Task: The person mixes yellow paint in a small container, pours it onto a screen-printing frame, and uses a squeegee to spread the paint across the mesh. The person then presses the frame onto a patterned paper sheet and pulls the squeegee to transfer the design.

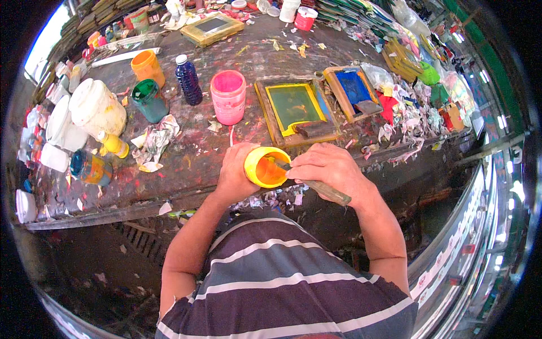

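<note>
My left hand (236,171) is wrapped round the side of a yellow tub (253,164), tilted so that orange ink (270,170) shows inside it. Closed on the handle of a spatula (327,191), my right hand (327,169) is at the tub's right rim. The spatula's blade reaches over the rim into the tub, its tip partly lost in the ink. Beyond the tub stands a pink ink tub (228,101). To its right lies a wooden-framed printing screen (291,107) with yellow edging, and next to that a smaller blue screen (351,87).
On the left stand an orange tub (148,68), a dark green jar (149,101), a dark blue bottle (188,80), a white bucket (99,107) and a small yellow bottle (114,144). Crumpled paper (156,141) lies near them. Scraps (407,116) pile at the right. The table's front edge (130,208) runs before me.
</note>
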### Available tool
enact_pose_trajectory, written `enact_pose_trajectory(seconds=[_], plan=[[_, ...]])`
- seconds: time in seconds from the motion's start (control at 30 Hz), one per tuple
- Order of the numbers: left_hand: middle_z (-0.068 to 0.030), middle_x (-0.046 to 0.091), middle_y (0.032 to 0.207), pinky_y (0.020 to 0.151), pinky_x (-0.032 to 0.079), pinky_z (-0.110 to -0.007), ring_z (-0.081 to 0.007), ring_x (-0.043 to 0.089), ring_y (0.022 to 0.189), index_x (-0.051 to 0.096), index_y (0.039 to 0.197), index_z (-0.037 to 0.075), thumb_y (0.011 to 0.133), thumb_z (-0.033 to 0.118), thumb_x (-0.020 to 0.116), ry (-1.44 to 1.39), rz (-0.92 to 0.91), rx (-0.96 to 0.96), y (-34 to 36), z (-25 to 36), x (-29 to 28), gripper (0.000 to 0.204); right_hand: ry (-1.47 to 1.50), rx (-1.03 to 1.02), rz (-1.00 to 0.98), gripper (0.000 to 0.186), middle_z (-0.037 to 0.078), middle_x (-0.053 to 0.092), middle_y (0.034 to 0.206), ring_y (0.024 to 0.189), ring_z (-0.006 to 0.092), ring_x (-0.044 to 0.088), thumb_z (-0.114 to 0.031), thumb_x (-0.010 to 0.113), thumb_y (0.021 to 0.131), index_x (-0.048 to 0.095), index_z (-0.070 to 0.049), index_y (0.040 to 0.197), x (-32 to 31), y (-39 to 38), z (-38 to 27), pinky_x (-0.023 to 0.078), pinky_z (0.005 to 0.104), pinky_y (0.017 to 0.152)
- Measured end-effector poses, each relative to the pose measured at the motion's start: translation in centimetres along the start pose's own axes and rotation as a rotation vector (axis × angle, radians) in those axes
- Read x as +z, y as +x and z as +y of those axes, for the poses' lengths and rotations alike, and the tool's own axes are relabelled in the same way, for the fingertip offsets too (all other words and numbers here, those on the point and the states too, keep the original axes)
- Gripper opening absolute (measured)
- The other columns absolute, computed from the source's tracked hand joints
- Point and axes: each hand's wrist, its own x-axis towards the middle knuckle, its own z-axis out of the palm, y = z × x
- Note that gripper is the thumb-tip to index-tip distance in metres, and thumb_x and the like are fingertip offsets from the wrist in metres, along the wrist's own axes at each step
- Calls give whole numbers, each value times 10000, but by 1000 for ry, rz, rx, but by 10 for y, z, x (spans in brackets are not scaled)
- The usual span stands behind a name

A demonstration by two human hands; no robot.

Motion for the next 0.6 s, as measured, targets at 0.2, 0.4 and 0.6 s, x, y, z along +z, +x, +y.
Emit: enact_pose_trajectory(seconds=[0.2,0.4,0.6], plan=[[-184,711,1426,1188,517,-547,-434,649,1367,691,1475,73,711,246,1083,13,26,-29,-2,2,0,876,207,185,240,176,105,810,1029,936,300,786,-133,792,1051,811,-85,1219,36,-9,-13,619,444,851],[-177,706,1435,1196,517,-544,-425,634,1386,673,1481,75,724,239,1076,12,50,-59,-5,4,0,873,675,853,831,195,43,779,949,757,134,748,-163,703,1178,799,0,1225,76,-27,-27,612,312,720],[-175,700,1428,1201,506,-541,-428,633,1383,665,1463,70,748,211,1047,-16,33,-55,-6,-4,-2,822,650,824,1056,233,86,791,963,755,172,754,-171,667,1194,787,27,1221,40,-48,-36,615,324,735]])
